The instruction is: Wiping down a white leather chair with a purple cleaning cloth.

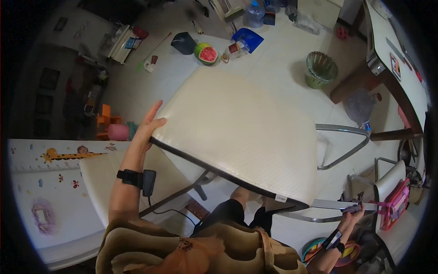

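Observation:
A chair with a cream padded panel (232, 133) and a curved chrome frame (345, 148) is tipped in front of me. My left hand (149, 126) grips the panel's left corner, thumb on top and the other fingers partly hidden at its edge. At the lower right, my right hand (354, 213) holds a crumpled dark purple cloth (352, 202) around a flat metal bar of the frame. A black strap with a box sits on my left forearm, and a cable runs from it. A white tag hangs at the panel's near edge.
Another cream seat (137, 171) stands at the left beside a sticker-covered white panel (24, 191). Beyond the chair are a cut watermelon (207, 54), a blue dustpan (251, 39) and a green waste bin (320, 73). A table (386, 37) and a chair with a pink bag (395, 205) stand right.

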Tool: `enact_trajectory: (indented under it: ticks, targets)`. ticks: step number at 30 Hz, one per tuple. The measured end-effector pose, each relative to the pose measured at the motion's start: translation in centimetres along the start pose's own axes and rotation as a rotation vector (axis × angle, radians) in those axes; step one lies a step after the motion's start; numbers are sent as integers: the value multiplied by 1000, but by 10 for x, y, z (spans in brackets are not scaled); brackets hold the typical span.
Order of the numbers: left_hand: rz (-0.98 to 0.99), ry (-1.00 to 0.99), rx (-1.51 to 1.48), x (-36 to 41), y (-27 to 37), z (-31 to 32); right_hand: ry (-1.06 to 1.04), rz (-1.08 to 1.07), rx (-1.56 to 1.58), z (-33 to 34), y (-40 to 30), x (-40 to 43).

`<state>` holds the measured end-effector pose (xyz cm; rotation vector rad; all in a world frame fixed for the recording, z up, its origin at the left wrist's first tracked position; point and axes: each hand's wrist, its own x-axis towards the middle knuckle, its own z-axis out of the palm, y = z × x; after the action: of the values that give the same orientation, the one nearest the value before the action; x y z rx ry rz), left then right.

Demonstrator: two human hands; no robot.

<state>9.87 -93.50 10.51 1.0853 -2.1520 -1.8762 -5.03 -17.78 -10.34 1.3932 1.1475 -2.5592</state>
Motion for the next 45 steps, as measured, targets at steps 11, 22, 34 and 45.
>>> enact_trajectory:
  ticks: [11,22,34,45]
  targets:
    - [-256,327,-369,-52,-128,-67,-378,-106,-126,88,-16,-69]
    - [107,275,138,-106,-184,-13,-483,-360,-435,124,-68,-169]
    - [-669,597,-1150,-107,-215,85,-500,-737,-593,187,-49,-281]
    - [-492,587,-1558,-117,-229,109,-1176,-953,-684,377,-45,-457]
